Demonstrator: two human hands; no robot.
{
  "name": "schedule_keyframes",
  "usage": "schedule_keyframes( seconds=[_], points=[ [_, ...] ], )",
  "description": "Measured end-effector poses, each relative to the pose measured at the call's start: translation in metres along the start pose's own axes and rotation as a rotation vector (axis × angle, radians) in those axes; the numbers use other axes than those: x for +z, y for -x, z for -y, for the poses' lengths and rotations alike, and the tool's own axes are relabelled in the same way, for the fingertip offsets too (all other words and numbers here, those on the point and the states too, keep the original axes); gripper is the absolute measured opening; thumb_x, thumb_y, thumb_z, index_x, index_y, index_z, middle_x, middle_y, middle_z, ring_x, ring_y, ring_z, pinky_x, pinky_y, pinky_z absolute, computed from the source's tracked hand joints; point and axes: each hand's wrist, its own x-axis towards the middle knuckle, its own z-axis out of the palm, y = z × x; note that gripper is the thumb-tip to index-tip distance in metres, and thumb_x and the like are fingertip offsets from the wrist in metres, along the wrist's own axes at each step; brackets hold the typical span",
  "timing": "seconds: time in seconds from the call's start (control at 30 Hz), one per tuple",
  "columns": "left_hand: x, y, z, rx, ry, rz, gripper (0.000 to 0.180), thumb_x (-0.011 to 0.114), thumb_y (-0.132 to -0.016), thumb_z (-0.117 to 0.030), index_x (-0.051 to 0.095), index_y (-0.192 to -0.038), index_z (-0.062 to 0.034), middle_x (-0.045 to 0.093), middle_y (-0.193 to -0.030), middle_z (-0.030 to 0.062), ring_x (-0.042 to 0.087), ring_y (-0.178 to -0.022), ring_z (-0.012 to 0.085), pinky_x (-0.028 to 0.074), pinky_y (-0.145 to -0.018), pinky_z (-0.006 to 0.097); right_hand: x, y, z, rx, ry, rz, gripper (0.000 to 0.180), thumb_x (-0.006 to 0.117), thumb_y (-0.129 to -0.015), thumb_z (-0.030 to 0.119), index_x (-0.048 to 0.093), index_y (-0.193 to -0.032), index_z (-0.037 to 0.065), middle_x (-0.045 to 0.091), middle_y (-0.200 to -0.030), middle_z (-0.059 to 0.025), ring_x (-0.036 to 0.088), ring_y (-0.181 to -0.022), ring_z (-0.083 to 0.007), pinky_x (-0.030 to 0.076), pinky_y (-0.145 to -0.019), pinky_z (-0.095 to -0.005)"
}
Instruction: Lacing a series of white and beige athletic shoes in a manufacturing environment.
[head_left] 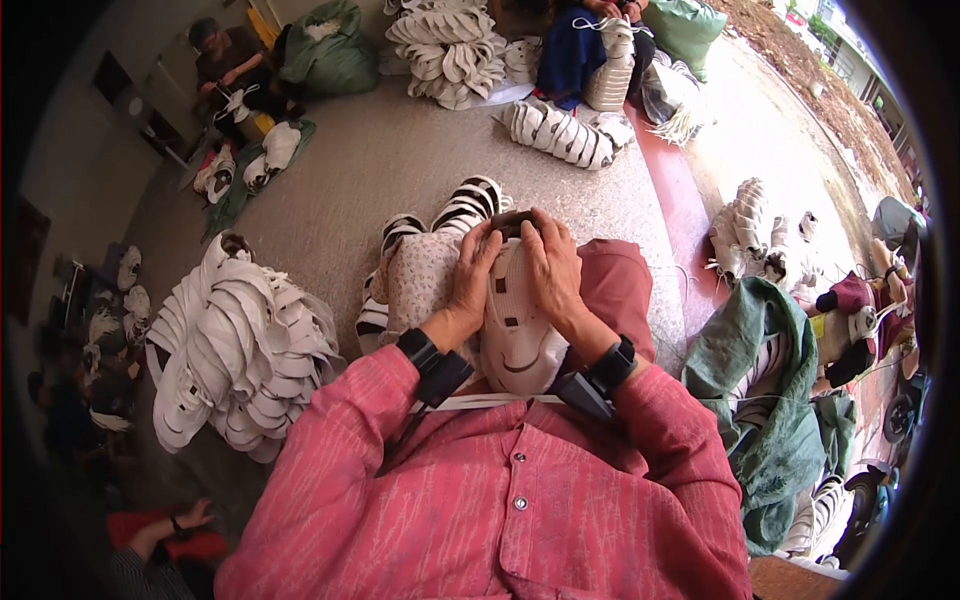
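Note:
A white shoe upper [518,345] with small dark patches lies lengthwise on my lap, its rounded toe toward my body. My left hand [473,278] grips its left side near the dark far end, fingers pointing away from me. On the opposite side, my right hand [556,268] holds the same end, its fingertips close to the dark opening. Both palms press the piece between them. Black bands with small boxes circle both wrists. Just beyond my left knee stand nested striped stacks of dark-and-white uppers [468,207].
A big heap of white uppers [245,345] rests on the floor to my left. Ahead lies a row of nested uppers [565,137]. Green sacking [755,370] drapes over more stacks at right. A seated person [235,65] works at far left, another [590,60] ahead.

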Motion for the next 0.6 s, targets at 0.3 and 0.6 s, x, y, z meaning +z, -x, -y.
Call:
schedule_keyframes(
  seconds=[0.3,0.6],
  points=[
    [-0.018,-0.023,0.009,0.494,-0.716,0.256,0.058,0.066,-0.087,-0.037,0.044,-0.128,-0.0023,0.044,-0.131,0.0187,0.039,-0.128,0.0304,0.031,-0.107,0.038,-0.006,-0.014,-0.058,0.25,-0.803,0.29,0.045,0.05,-0.094,0.022,0.04,-0.133,0.001,0.056,-0.119,-0.014,0.052,-0.112,-0.0201,0.038,-0.099,-0.0288],
    [-0.017,-0.043,-0.037,0.206,-0.986,0.485,0.062,0.078,-0.07,-0.047,0.064,-0.103,0.0034,0.036,-0.141,0.0202,0.037,-0.13,0.034,0.033,-0.107,0.04,-0.019,-0.017,-0.05,0.195,-0.679,0.209,0.028,0.053,-0.099,0.031,0.054,-0.097,0.003,0.056,-0.085,-0.001,0.049,-0.085,-0.0089,0.041,-0.076,-0.0235]
  ],
)
